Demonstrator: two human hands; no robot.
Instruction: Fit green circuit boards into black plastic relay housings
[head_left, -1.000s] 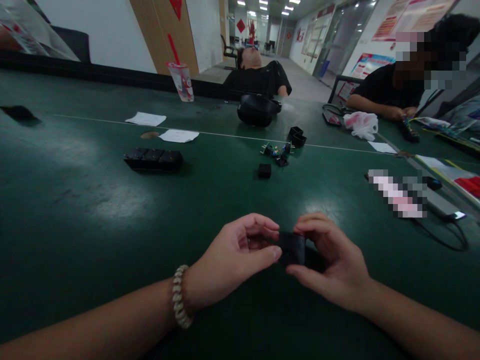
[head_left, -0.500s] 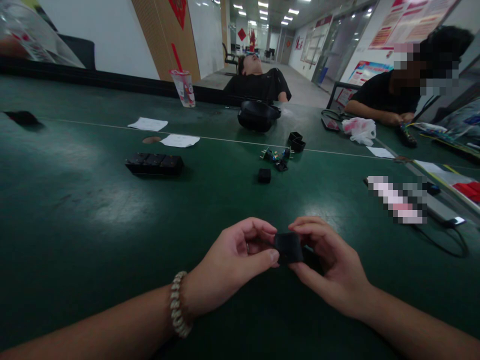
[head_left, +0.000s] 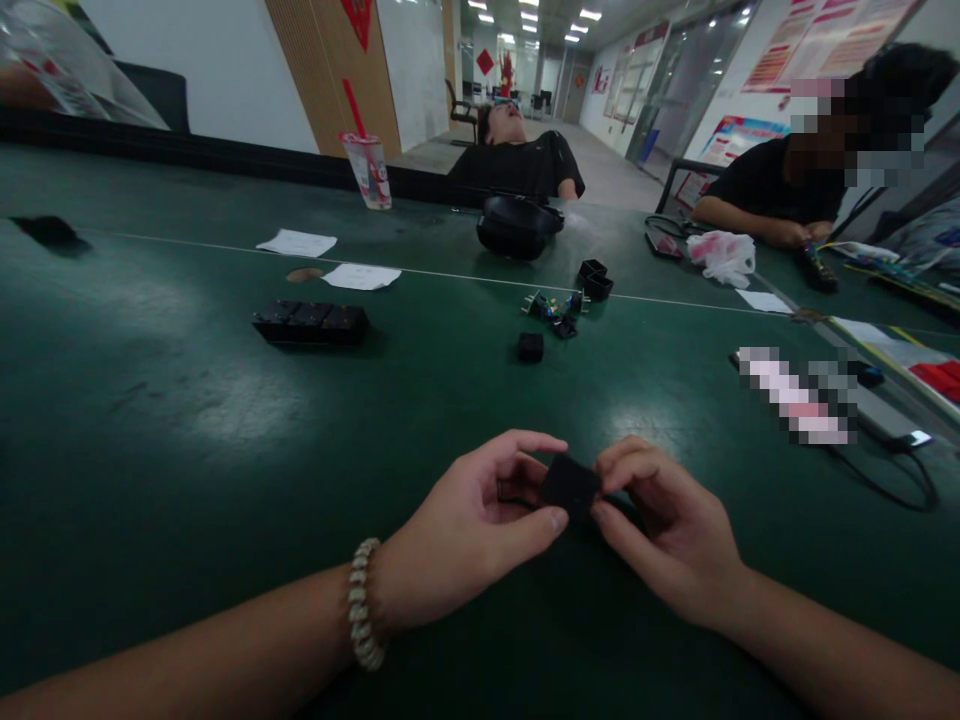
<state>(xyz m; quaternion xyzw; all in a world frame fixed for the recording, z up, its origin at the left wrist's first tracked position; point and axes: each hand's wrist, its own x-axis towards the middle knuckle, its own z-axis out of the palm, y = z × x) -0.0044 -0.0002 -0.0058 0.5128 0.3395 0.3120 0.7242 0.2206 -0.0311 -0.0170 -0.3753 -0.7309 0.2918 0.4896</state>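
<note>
Resting on the green tabletop (head_left: 420,400), a small black cube (head_left: 530,347) is surrounded on several sides by scattered things. Nearer to the wearer than the cube and slightly to its right, a black block (head_left: 570,487) is held up between two bare hands, tilted a little. By the left hand (head_left: 487,525) the block is gripped, its top edge met by the forefinger and its lower edge by the thumb; a beaded bracelet (head_left: 365,605) is worn on that wrist. By the thumb and bent fingertips of the right hand (head_left: 660,530), brought close together, the block's right corner is touched; whether it is firmly pinched there cannot be told. Just beyond the cube and to its right, small electronic parts (head_left: 555,308) are clustered, and past them a hollow black frame (head_left: 595,280) is seen. Well to the left of the cube, a black three-part strip (head_left: 311,323) is laid down, and a paper sheet (head_left: 361,276) is placed to the left and farther off. Straight beyond the cube, a black case (head_left: 517,226) is set near the far edge, behind which a person in black (head_left: 517,165) is seated, leaning back. Far to the right of the cube and beyond it, a crumpled plastic bag (head_left: 721,258) is left.
</note>
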